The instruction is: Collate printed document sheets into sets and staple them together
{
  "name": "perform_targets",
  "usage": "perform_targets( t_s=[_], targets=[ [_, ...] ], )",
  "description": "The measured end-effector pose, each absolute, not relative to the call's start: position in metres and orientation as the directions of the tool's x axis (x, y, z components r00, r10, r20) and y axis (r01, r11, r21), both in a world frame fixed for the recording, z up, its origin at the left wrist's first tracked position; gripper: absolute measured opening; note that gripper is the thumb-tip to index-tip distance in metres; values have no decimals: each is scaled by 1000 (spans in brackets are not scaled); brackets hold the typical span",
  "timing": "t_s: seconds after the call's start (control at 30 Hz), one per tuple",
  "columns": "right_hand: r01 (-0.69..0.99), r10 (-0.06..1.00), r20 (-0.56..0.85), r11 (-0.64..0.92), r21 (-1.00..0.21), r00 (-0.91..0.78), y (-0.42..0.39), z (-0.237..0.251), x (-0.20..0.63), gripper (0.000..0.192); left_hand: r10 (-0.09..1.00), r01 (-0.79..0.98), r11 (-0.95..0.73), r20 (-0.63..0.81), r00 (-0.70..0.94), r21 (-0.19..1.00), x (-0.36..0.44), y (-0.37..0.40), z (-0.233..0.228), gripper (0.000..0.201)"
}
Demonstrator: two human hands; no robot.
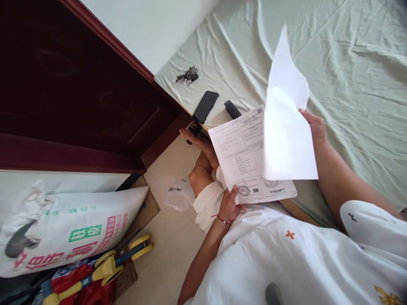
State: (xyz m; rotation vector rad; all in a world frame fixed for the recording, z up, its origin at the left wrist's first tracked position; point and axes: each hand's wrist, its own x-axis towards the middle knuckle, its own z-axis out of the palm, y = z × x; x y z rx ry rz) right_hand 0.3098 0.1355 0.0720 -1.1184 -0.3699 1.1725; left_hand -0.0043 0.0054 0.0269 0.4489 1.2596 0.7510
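My left hand (pixel 229 206) pinches the lower left corner of a printed document (pixel 240 154) with round stamps and a barcode near its bottom edge. A red string bracelet is on that wrist. To the right, my right hand (pixel 314 127) grips the edge of a white sheet of paper (pixel 291 140), which is raised, bent at the top and blank on the side I see. This sheet covers the right part of the document. Whether the two papers are joined is hidden.
On the pale green bed sheet (pixel 356 84) lie a bunch of keys (pixel 188 75), a phone (pixel 205 106) and a black elongated object (pixel 232 109). A dark red door (pixel 79 84) stands left. Below it are a white sack (pixel 76 228), a yellow-and-blue toy (pixel 106 267) and a plastic bag (pixel 180 195).
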Motion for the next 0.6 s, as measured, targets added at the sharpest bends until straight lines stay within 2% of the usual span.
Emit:
perform_targets(
  t_s=[0.07, 0.1, 0.3, 0.5, 0.6],
  targets=[
    [-682, 850, -380, -34, -730, 364, 134, 79, 308, 7, 736, -255, 673, -661, 144, 694, -3, 5, 28, 79],
    [-698, 848, -389, -31, -716, 361, 133, 82, 307, 7, 739, -258, 671, -657, 152, 695, -3, 5, 27, 79],
    [-672, 837, -408, -67, -737, 364, 135, 95, 303, 17, 734, -258, 676, -664, 144, 690, -3, 4, 21, 75],
    [-553, 841, -393, -139, -821, 371, 135, 88, 311, 16, 714, -274, 696, -681, 163, 664, -7, 4, 17, 70],
    [-351, 905, -232, -100, -931, 357, 133, 77, 319, 18, 711, -311, 695, -682, 168, 648, -8, 4, 17, 69]
  ],
)
